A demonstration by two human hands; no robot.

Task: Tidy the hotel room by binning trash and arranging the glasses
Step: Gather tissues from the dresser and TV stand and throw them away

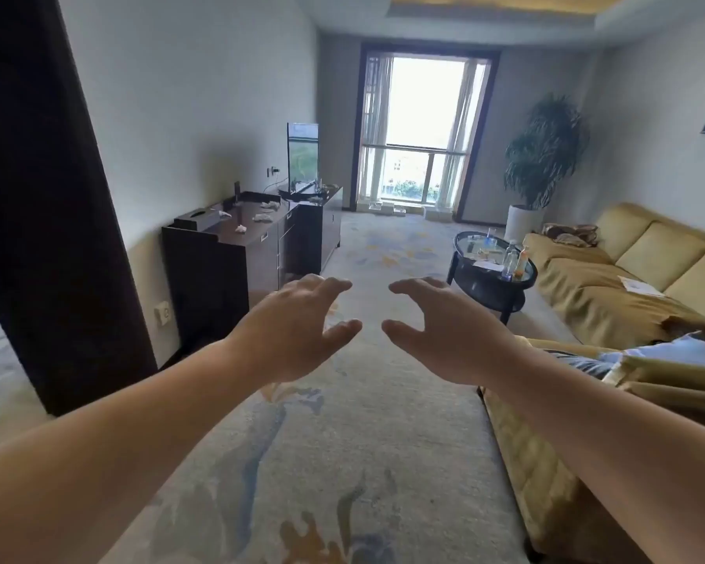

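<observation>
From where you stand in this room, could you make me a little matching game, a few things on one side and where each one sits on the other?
Things:
1. crumpled tissues
2. bottles
3. potted plant
4. sheet of paper

Places:
A. on the yellow sofa
B. on the dark cabinet
C. on the round glass table
D. in the far right corner, beside the window

Pairs: 1-B, 2-C, 3-D, 4-A

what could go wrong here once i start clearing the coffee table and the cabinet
The clear plastic bottles stand crowded near the edge of the round dark glass-topped coffee table, so a reach past them could tip one over. The crumpled white tissues lie scattered across the dark wooden cabinet, so one is easily missed. Both hands are empty now.
</observation>
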